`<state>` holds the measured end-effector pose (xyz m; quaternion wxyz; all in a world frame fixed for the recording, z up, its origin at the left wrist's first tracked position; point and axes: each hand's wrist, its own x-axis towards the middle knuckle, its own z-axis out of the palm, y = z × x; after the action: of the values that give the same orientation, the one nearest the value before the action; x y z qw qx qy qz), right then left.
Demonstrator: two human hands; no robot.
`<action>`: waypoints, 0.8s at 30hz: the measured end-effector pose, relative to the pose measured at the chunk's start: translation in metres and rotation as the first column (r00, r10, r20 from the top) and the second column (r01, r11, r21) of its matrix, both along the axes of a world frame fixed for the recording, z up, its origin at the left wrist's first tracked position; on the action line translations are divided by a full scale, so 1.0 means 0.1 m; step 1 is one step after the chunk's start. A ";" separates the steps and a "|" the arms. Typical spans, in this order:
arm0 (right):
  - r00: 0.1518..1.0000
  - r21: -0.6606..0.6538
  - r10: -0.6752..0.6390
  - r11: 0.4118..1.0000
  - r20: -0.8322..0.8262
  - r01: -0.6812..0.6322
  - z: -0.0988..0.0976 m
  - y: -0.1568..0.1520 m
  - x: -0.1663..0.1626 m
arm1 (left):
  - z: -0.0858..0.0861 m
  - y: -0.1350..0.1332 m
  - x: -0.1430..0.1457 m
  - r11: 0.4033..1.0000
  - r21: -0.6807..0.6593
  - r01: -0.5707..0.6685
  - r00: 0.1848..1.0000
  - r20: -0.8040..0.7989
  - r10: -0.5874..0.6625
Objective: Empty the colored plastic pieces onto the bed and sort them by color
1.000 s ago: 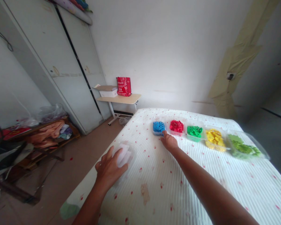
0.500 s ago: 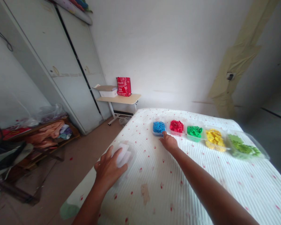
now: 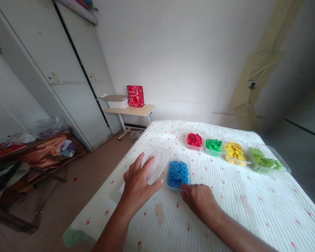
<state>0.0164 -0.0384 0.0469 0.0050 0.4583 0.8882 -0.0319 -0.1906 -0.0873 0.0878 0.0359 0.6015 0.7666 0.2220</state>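
Observation:
A clear tub of blue pieces (image 3: 177, 173) sits on the white spotted mattress (image 3: 246, 210) close in front of me. My right hand (image 3: 198, 198) grips its near edge with curled fingers. My left hand (image 3: 139, 182) lies spread and open on a clear plastic lid (image 3: 155, 165) just left of the blue tub. Farther back, tubs of red (image 3: 194, 140), green (image 3: 213, 145) and yellow (image 3: 234, 152) pieces stand in a row, ending with a larger tub of light green pieces (image 3: 265, 162).
The mattress edge drops to a brown floor on the left. A small side table (image 3: 132, 110) with a red bag (image 3: 135, 96) and a white box stands by the far wall. Wardrobe doors (image 3: 68, 73) and a cluttered low rack (image 3: 42, 150) lie to the left.
My right hand has pulled the blue tub out of the row toward me. My left hand has slid the clear lid rightward, so it lies beside the tub.

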 end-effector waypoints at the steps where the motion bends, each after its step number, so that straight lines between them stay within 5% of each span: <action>1: 0.999 -0.032 0.016 0.999 -0.036 -0.017 -0.01 -0.09 0.06 | -0.01 0.03 0.08 1.000 -0.008 0.030 0.999 0.016 -0.029; 6: 0.896 -0.158 -0.118 0.986 -0.428 0.055 -0.02 -0.11 0.38 | -0.15 0.10 0.46 0.991 -0.076 0.107 0.993 0.063 -0.103; 11: 0.546 -0.400 -0.335 0.917 -0.768 -0.001 -0.06 0.22 0.48 | -0.24 0.08 0.67 0.989 -0.113 0.095 0.995 0.036 -0.092; 16: 0.291 -0.537 -0.494 0.839 -0.819 -0.086 -0.05 0.39 0.29 | -0.25 0.07 0.76 0.990 -0.119 0.078 0.997 -0.018 -0.081; 24: 0.175 -0.590 -0.567 0.795 -0.805 -0.142 -0.04 0.50 0.19 | -0.29 0.04 0.80 0.991 -0.106 0.080 0.997 -0.011 -0.081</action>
<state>0.0350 0.0115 0.0433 -0.4259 0.4376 0.5584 -0.5615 -0.1104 -0.0832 0.0588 0.0709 0.6307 0.7526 0.1751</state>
